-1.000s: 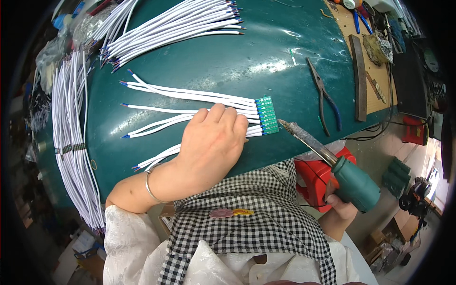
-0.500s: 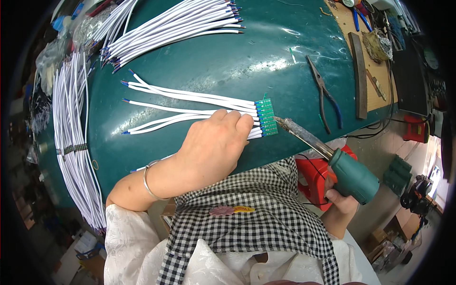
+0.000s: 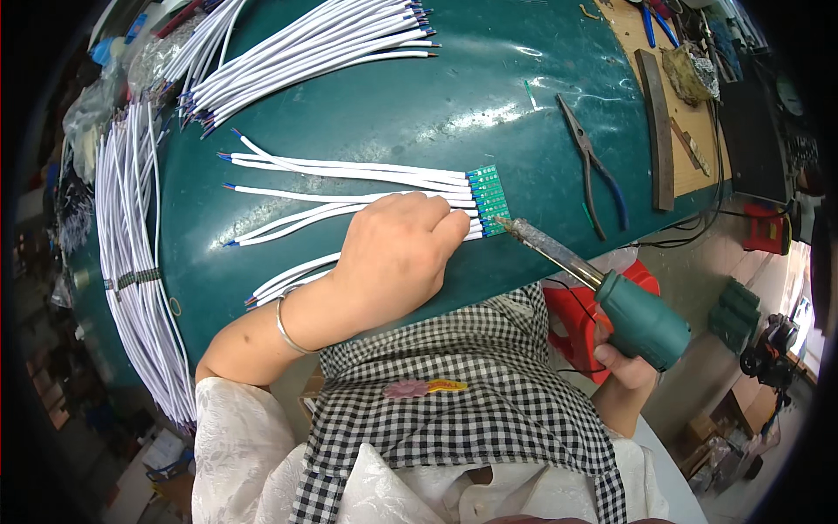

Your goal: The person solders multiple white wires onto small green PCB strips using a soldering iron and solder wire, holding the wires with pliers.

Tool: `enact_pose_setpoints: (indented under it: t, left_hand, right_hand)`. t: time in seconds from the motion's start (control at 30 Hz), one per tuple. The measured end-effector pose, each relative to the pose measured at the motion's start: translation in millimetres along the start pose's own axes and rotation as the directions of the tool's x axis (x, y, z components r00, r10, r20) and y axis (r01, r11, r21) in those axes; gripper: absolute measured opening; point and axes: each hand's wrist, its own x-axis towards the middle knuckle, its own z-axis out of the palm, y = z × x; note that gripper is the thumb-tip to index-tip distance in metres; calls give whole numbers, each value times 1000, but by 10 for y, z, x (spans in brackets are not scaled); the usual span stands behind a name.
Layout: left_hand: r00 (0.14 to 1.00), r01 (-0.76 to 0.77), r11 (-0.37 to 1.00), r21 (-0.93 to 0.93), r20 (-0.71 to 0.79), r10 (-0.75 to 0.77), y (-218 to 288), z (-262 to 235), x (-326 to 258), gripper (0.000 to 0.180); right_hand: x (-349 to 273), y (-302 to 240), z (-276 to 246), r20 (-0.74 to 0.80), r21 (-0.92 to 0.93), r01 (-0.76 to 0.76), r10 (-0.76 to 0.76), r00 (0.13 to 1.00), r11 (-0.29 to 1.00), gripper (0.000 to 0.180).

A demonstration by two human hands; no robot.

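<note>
A person's two bare hands work at a green-topped table [image 3: 349,100], seen from above. A small green circuit board [image 3: 489,196] lies flat toward the near edge of the surface, right of its middle. White cables [image 3: 349,166] join the left side of the board and fan out toward the left edge of the table, their loose ends showing blue and red wires.

The left hand [image 3: 397,240] is bent over these cables and grasps some of them just beside the board; its fingertips are hidden. A silver bracelet [image 3: 281,327] circles that wrist. The right hand [image 3: 624,371], beyond the near edge, grips a soldering iron [image 3: 646,319] by its green handle. The metal tip slants up to the near right part of the board; whether it touches cannot be told.

Open-jawed or not is hard to see on the pliers [image 3: 583,140], which lie near the right edge, nose toward the far edge. Farther right, a dark bar [image 3: 655,131] borders a wooden board [image 3: 694,183]. A pile of white cables [image 3: 314,57] lies by the far edge, and a tied bundle [image 3: 131,218] runs along the left edge. The person wears a black-and-white checked apron [image 3: 445,367].
</note>
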Motion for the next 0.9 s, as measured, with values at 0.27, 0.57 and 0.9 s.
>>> enact_pose_setpoints:
  t: [0.27,0.57,0.9]
  left_hand:
    - [976,-198,970,144,-63,209,1,35,-56,32]
    - [971,-225,956,187,-40,237,51,35,-38,40]
    - [975,-215,949,230,-10,223,94,2,-26,37]
  right_hand:
    - [55,-32,59,-12,-18,-20,20,1000,1000,31]
    - [56,36,17,14,-76,15,-14,1000,997,31]
    - [32,87,-52,83,-247,77,-59,995,966,39]
